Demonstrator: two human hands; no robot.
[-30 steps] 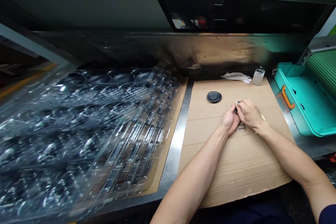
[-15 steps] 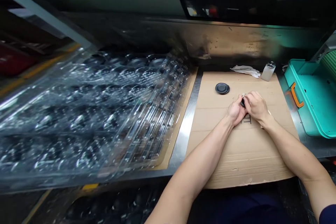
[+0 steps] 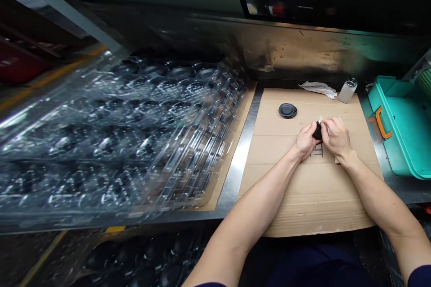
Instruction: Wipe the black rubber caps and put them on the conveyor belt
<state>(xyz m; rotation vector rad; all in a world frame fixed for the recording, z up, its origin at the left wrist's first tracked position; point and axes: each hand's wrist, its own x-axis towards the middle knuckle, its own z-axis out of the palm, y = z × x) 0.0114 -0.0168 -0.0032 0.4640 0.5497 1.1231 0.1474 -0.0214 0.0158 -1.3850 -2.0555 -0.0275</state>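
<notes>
The left hand's [image 3: 305, 141] fingers are curled around a small black piece [image 3: 317, 132], its thumb lying along the near edge. The right hand's [image 3: 336, 135] fingers are bunched closed, tips at the piece's other side, with a white scrap [image 3: 320, 120] pinched there and poking up between the hands; how much of it lies inside the grip is hidden. The piece sits between the two hands, over a cardboard sheet [image 3: 313, 197] — just above its printed mark [image 3: 317, 150]. Beyond the left fingertips, a black round part [image 3: 288, 110] lies flat on the cardboard. At the far edge are a white glove [image 3: 319, 88] and a bottle [image 3: 347, 92]. A teal bin [image 3: 390, 136] with an orange handle [image 3: 382, 123] stands to the right; clear plastic trays [image 3: 134, 139], blurred, fill the left.
</notes>
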